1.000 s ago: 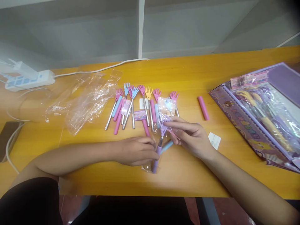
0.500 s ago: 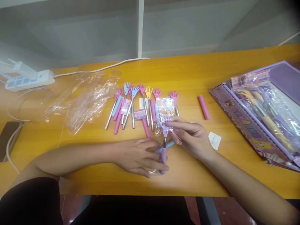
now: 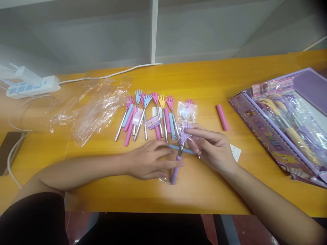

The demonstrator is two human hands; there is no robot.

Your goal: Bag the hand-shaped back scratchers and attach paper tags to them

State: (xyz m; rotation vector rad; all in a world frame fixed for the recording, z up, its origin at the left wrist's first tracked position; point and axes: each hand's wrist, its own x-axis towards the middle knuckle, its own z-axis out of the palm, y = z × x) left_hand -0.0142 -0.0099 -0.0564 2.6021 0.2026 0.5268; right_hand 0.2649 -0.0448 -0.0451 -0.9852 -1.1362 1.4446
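A purple back scratcher [image 3: 174,174], hand-shaped head up, lies tilted inside a clear plastic bag [image 3: 187,109]. My right hand [image 3: 216,149] pinches the bagged scratcher by its head. Spread fingers of my left hand [image 3: 149,161] reach over the scratcher's handle, one fingertip at the purple grip. Between the hands a light blue stick-like piece [image 3: 187,150] passes beside the scratcher's shaft. Just beyond lie several unwrapped back scratchers with pink, blue and yellow heads, among them a yellow one [image 3: 162,101] and a blue one [image 3: 147,100]. Pink and blue tubes and a small printed card [image 3: 153,123] lie among them.
Crumpled clear bags [image 3: 97,112] lie left, near a white power strip [image 3: 34,86] with its cable. At the right stands an open purple printed box [image 3: 265,132] with bagged scratchers inside. A pink tube [image 3: 222,117] and a white card [image 3: 235,152] lie nearer my right hand.
My right hand has drawn the head of the bagged scratcher slightly right, and its handle end has swung left. My left hand has shifted slightly up the table. The small printed card has turned.
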